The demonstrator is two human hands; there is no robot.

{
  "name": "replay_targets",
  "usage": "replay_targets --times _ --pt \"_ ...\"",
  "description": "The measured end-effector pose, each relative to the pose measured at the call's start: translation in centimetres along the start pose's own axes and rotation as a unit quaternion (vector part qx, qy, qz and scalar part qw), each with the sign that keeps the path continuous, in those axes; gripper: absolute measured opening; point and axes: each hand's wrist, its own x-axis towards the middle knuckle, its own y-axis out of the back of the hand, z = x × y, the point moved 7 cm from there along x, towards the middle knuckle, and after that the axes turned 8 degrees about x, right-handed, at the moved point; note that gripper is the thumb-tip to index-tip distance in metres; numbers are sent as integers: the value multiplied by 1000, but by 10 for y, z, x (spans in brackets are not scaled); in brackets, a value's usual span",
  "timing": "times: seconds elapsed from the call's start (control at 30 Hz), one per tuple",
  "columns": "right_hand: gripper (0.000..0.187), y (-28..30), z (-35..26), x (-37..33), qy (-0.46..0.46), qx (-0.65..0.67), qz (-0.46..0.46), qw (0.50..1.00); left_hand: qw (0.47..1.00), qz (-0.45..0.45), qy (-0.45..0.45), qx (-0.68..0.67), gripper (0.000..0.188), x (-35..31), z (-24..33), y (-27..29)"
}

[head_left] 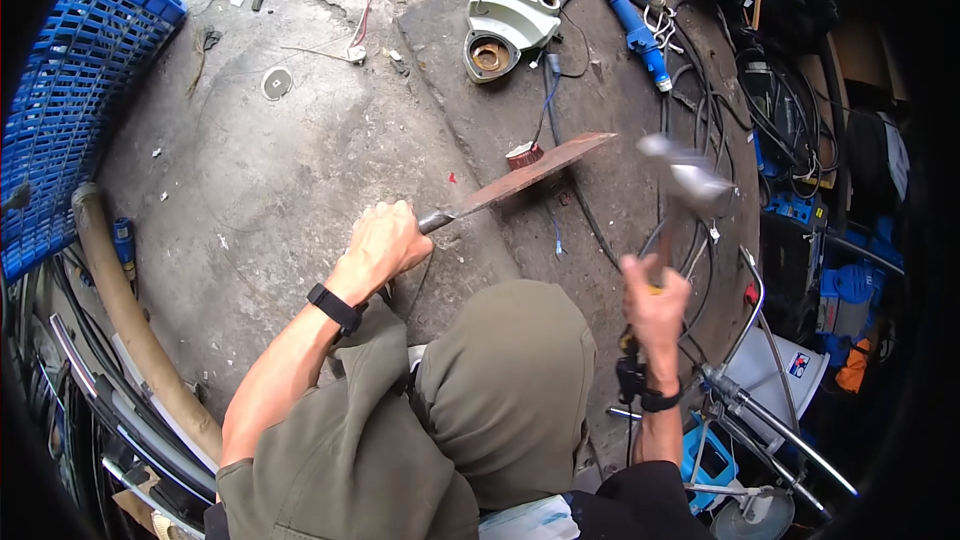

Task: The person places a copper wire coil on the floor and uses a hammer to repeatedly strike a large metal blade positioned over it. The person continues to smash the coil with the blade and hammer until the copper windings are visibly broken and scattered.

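My left hand (385,240) is closed round the dark handle of a wide, rusty cleaver (535,172). Its blade points away to the right, above the concrete. Just behind the blade stands a small part with red winding and a pale top (523,153), partly hidden by it; whether they touch I cannot tell. To the right, my right hand (657,305) grips a hammer, its metal head (688,172) raised and smeared by motion. Farther off lies a pale grey-green power tool housing (512,22) with a round opening.
Black cables (705,130) and blue plug connectors (637,35) lie at right. A blue plastic crate (85,70) is far left, above a long brown tube (135,300). Metal tubing (770,410) and a white container (790,380) stand near right. Loose wires (358,40) lie at the back.
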Motion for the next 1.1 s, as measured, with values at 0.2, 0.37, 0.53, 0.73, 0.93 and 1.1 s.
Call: replay_targets --times 0.2,0.37,0.53,0.73,0.93,1.1 --pt "34 23 -81 -4 215 298 59 928 1000 10 16 -21 21 -3 -8 -4" --pt "36 -78 90 16 12 -46 -55 997 1000 1 -10 -24 20 -4 9 -11" --pt "42 -65 70 3 -33 3 -65 997 985 148 -77 -42 21 -13 -7 -9" --pt "27 26 -42 4 59 149 77 984 999 34 12 -34 22 -6 -5 -7" --pt "19 24 -60 4 217 310 60 924 999 -10 7 -39 22 -6 -3 -7" --pt "40 -78 60 -5 50 -84 -66 993 1000 23 -18 1 21 -14 11 -17"
